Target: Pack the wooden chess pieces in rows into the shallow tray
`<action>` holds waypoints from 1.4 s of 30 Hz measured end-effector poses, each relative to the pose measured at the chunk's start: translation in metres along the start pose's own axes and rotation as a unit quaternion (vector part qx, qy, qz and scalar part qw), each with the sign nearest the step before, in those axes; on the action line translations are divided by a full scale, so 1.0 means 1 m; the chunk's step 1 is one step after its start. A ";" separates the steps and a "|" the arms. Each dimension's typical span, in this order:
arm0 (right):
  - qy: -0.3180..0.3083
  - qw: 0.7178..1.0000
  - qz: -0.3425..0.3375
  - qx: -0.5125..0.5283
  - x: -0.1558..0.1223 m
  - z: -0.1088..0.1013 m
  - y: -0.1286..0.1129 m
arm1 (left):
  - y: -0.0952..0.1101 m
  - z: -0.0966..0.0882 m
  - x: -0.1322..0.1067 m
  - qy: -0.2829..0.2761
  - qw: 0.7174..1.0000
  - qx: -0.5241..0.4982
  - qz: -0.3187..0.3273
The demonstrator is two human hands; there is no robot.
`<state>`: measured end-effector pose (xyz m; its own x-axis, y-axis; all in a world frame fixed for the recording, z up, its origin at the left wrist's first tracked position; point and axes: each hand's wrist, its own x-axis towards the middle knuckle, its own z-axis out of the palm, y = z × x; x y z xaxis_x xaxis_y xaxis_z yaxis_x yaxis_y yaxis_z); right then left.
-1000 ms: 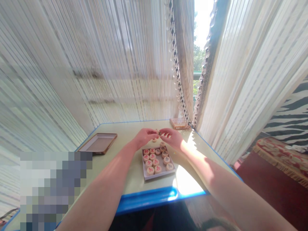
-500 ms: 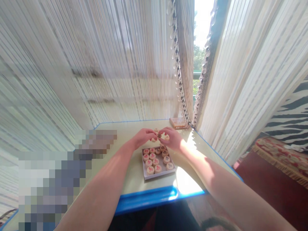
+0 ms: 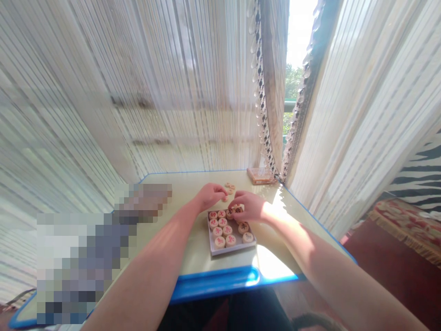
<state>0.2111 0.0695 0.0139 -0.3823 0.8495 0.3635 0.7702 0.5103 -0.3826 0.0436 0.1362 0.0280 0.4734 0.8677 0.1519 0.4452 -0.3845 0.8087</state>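
Note:
A shallow white tray (image 3: 231, 248) on the table holds several round wooden game pieces (image 3: 225, 230) with red and black characters. My right hand (image 3: 248, 206) hovers over the tray's far right corner, fingers pinched on a piece with a black character (image 3: 237, 209). My left hand (image 3: 211, 196) rests just beyond the tray, fingers curled on a loose piece (image 3: 224, 198). A few more loose pieces (image 3: 229, 186) lie on the table behind the hands.
The pale table (image 3: 186, 184) has a blue rim (image 3: 217, 282) along the near edge. A small flat wooden box (image 3: 262, 175) sits at the far right corner by the beaded curtain (image 3: 263, 105). Sheer curtains enclose the table on all sides. A blurred patch covers the left.
Both hands have come down from holding a piece together above the table. My right hand moved to the tray's far corner; my left hand dropped to the loose pieces.

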 end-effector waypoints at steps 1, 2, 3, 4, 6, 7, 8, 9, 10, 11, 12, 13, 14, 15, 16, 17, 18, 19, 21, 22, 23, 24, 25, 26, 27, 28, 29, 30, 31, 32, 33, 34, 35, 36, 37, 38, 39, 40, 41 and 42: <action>-0.004 1.000 0.002 -0.003 0.000 0.000 0.000 | 0.000 0.000 0.000 0.000 1.000 0.009 -0.002; -0.006 1.000 0.006 -0.005 0.000 -0.001 0.000 | 0.000 0.000 0.000 0.002 1.000 0.016 -0.005; -0.008 1.000 0.009 -0.008 0.000 -0.001 0.000 | 0.000 0.001 0.000 0.003 1.000 0.020 -0.008; -0.009 1.000 0.011 -0.010 0.000 -0.001 0.000 | 0.000 0.001 0.000 0.005 1.000 0.024 -0.010; -0.011 1.000 0.013 -0.015 0.001 -0.001 -0.001 | -0.001 0.001 0.001 0.007 1.000 0.027 -0.011; -0.012 1.000 0.014 -0.018 0.001 -0.001 -0.001 | -0.001 0.002 0.001 0.007 1.000 0.028 -0.011; -0.012 1.000 0.015 -0.019 0.001 0.000 -0.001 | -0.001 0.002 0.001 0.007 1.000 0.029 -0.010; -0.011 1.000 0.018 -0.017 0.001 0.000 -0.001 | -0.001 0.002 0.001 0.007 1.000 0.029 -0.010; -0.008 1.000 0.021 -0.015 0.001 0.000 -0.001 | -0.001 0.002 0.000 0.007 1.000 0.028 -0.010; -0.007 1.000 0.024 -0.011 0.001 0.000 -0.001 | 0.000 0.002 0.000 0.007 1.000 0.029 -0.011; -0.006 1.000 0.026 -0.007 0.001 0.001 -0.001 | 0.000 0.002 0.000 0.008 0.999 0.030 -0.012; -0.004 1.000 0.027 -0.002 0.001 0.001 -0.001 | 0.001 0.002 -0.001 0.010 0.999 0.032 -0.013; -0.001 1.000 0.029 0.002 0.001 0.002 0.000 | 0.001 0.002 -0.001 0.011 0.999 0.036 -0.014; 0.002 0.999 0.031 0.008 0.002 0.002 0.001 | 0.001 0.002 -0.001 0.014 0.999 0.043 -0.015; 0.006 0.999 0.033 0.015 0.002 0.002 0.002 | 0.001 0.002 0.000 0.018 0.998 0.053 -0.014; 0.012 0.999 0.035 0.023 0.003 0.002 0.003 | 0.000 0.002 0.000 0.026 0.997 0.065 -0.010; 0.019 0.999 0.039 0.032 0.003 0.002 0.004 | -0.001 0.002 0.001 0.037 0.996 0.080 -0.004; 0.030 0.998 0.045 0.039 0.004 0.001 0.005 | -0.003 0.002 0.002 0.051 0.994 0.095 0.003; 0.069 0.995 0.062 0.043 0.007 0.001 0.010 | -0.007 0.001 0.005 0.084 0.988 0.125 0.020; 0.095 0.992 0.070 0.037 0.008 0.001 0.013 | -0.010 0.001 0.006 0.096 0.985 0.138 0.027; 0.120 0.989 0.077 0.028 0.009 0.002 0.016 | -0.013 0.001 0.008 0.105 0.983 0.149 0.034; 0.143 0.986 0.083 0.017 0.010 0.003 0.021 | -0.015 0.001 0.009 0.109 0.981 0.158 0.039; 0.157 0.983 0.091 0.005 0.011 0.004 0.025 | -0.018 0.002 0.010 0.109 0.979 0.164 0.045; 0.161 0.981 0.104 -0.006 0.011 0.007 0.030 | -0.021 0.003 0.011 0.105 0.979 0.167 0.049; 0.155 0.980 0.121 -0.015 0.012 0.009 0.034 | -0.024 0.004 0.012 0.099 0.979 0.168 0.051; 0.138 0.981 0.138 -0.021 0.012 0.012 0.038 | -0.026 0.005 0.013 0.093 0.980 0.167 0.050; 0.111 0.982 0.150 -0.025 0.012 0.015 0.041 | -0.029 0.006 0.013 0.087 0.982 0.165 0.043; 0.079 0.985 0.153 -0.026 0.012 0.017 0.043 | -0.031 0.007 0.014 0.082 0.983 0.161 0.032; 0.047 0.988 0.148 -0.027 0.012 0.019 0.044 | -0.033 0.008 0.015 0.078 0.984 0.158 0.018; 0.022 0.990 0.138 -0.028 0.012 0.021 0.044 | -0.034 0.009 0.017 0.078 0.985 0.155 0.003; 0.006 0.991 0.128 -0.032 0.012 0.022 0.043 | -0.035 0.008 0.018 0.079 0.985 0.155 -0.011; 0.001 0.992 0.119 -0.039 0.013 0.023 0.042 | -0.036 0.008 0.021 0.081 0.984 0.159 -0.022; 0.003 0.993 0.112 -0.047 0.013 0.023 0.041 | -0.037 0.006 0.023 0.082 0.982 0.166 -0.030; 0.009 0.993 0.109 -0.054 0.014 0.024 0.040 | -0.037 0.005 0.027 0.080 0.981 0.175 -0.036; 0.013 0.992 0.111 -0.059 0.015 0.024 0.039 | -0.038 0.003 0.030 0.075 0.979 0.187 -0.038; 0.015 0.991 0.117 -0.065 0.015 0.024 0.039 | -0.039 0.001 0.034 0.067 0.977 0.201 -0.036; 0.014 0.990 0.125 -0.070 0.016 0.024 0.039 | -0.040 -0.001 0.038 0.059 0.974 0.216 -0.032; 0.013 0.988 0.133 -0.076 0.017 0.025 0.039 | -0.042 -0.002 0.042 0.054 0.971 0.230 -0.026; 0.009 0.987 0.139 -0.083 0.018 0.025 0.039 | -0.043 -0.003 0.046 0.052 0.968 0.245 -0.020; 0.005 0.986 0.138 -0.089 0.019 0.026 0.040 | -0.043 -0.003 0.049 0.056 0.964 0.261 -0.014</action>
<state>0.2220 0.1094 -0.0164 -0.1414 0.9512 0.2745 0.9222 0.2273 -0.3129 0.0456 0.1965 0.0019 0.3837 0.8973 0.2181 0.7918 -0.4412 0.4224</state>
